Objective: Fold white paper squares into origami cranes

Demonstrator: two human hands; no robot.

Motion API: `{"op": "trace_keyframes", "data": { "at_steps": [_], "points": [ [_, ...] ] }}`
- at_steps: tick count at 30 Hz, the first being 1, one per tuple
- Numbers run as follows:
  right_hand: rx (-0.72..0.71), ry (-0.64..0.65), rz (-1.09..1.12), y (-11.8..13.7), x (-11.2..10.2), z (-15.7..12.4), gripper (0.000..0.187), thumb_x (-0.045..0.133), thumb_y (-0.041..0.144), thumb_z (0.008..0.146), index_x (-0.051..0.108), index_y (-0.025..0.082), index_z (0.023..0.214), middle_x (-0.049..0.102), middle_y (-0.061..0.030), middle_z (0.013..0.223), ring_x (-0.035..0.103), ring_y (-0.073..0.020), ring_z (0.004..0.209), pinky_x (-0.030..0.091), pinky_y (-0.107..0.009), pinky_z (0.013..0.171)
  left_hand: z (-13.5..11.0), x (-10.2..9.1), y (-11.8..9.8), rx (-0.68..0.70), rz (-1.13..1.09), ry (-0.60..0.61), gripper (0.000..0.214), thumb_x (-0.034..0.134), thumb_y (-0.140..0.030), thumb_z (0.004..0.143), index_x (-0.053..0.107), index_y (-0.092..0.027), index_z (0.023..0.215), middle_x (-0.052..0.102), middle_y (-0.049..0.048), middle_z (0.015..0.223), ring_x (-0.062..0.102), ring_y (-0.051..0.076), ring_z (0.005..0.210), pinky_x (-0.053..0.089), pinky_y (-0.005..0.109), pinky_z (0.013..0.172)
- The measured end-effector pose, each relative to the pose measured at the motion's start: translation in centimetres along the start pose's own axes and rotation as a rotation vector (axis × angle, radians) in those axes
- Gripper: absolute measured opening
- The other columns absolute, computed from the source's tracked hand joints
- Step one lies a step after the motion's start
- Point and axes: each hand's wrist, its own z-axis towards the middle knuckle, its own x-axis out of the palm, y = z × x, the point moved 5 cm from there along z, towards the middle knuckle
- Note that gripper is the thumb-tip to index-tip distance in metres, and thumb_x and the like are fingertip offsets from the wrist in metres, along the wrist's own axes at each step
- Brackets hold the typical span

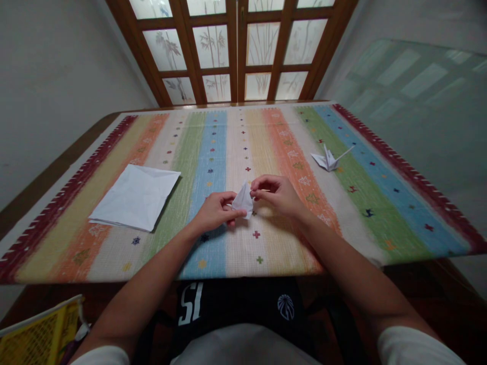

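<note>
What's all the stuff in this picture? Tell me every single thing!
folded paper: one, white, held between both hands
paper crane: one, white, right side of the cloth
paper stack: one stack, white, left side of the cloth
striped cloth: one, many colours, over the table
wooden door: one, brown with frosted panes, beyond the table
yellow book: one, yellow, bottom left corner
left hand: one, bare, on the folded paper
right hand: one, bare, pinching the folded paper
</note>
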Motion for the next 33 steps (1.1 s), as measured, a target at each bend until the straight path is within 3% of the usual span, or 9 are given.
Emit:
{"op": "trace_keyframes", "data": {
  "at_steps": [5,20,27,33],
  "points": [
    [0.043,-0.042,0.052,-0.1,0.1,-0.1,0.026,0.094,0.039,0.075,0.079,0.023,0.091,0.077,-0.0020,0.088,0.073,-0.0163,0.071,0.062,-0.030,0.067,0.0,0.1,-0.1,0.009,-0.013,0.012,0.034,0.083,-0.037,0.081,0.075,-0.015,0.106,0.072,-0.0002,0.071,0.062,0.010,0.048,0.045,0.020,0.050],
    [0.146,-0.037,-0.009,-0.8,-0.3,0.0,0.020,0.092,0.037,0.072,0.082,0.023,0.080,0.080,-0.0035,0.085,0.073,-0.0188,0.079,0.059,-0.034,0.078,0.0,-0.1,0.3,0.038,0.123,-0.031,0.032,0.081,-0.039,0.084,0.078,-0.016,0.106,0.073,0.0002,0.065,0.065,0.012,0.050,0.045,0.021,0.052],
    [0.180,-0.120,0.066,-1.1,-0.5,-0.1,0.031,0.100,0.034,0.062,0.077,0.023,0.081,0.078,-0.0024,0.083,0.074,-0.0191,0.080,0.062,-0.035,0.079,-0.1,0.0,0.1,0.030,0.170,-0.031,0.032,0.080,-0.040,0.085,0.078,-0.016,0.106,0.071,-0.0008,0.060,0.065,0.013,0.050,0.044,0.021,0.053],
    [0.137,-0.177,0.033,-0.7,-0.5,-0.2,0.040,0.103,0.043,0.059,0.076,0.024,0.082,0.077,-0.0017,0.077,0.075,-0.0198,0.074,0.064,-0.035,0.073,-0.1,0.2,0.0,0.025,0.154,-0.009,0.034,0.080,-0.040,0.086,0.079,-0.015,0.108,0.069,-0.0006,0.059,0.063,0.013,0.049,0.042,0.022,0.052]
  ]
}}
